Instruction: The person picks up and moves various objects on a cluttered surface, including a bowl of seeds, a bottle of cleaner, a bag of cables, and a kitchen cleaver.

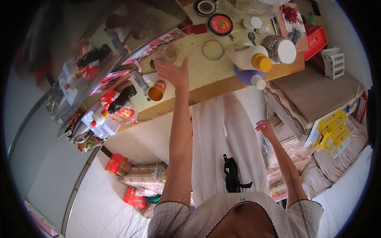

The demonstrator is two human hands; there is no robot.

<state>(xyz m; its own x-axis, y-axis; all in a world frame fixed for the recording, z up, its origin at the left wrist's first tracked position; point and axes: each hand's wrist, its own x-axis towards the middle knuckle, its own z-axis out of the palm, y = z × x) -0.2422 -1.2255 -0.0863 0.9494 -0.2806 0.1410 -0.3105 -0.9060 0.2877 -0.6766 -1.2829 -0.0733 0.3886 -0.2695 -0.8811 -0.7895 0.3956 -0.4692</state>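
Observation:
My left hand point(173, 73) reaches over the wooden table with its thumb apart from its fingers. Just beyond it stands a clear glass or plastic vessel point(166, 52), partly behind the fingers; whether they touch it I cannot tell. A small dark object shows at the fingertips, too little of it to name. Beside the wrist is a red and gold cup point(157, 91), its open mouth showing an orange inside. To the right of this hand lies a clear round disc or lid point(213, 50). My right hand point(265, 129) hangs low beside my pale trousers, fingers loosely bent and apart, holding nothing.
White bottle with yellow cap point(260, 60), purple bottle with white cap point(251, 77) and white-lidded jar point(282, 49) stand at the table's right. A red-topped black round tin point(219, 24) sits farther back. A dark glossy screen point(131, 31) borders the left; a brown-cushioned seat point(317, 89) stands right.

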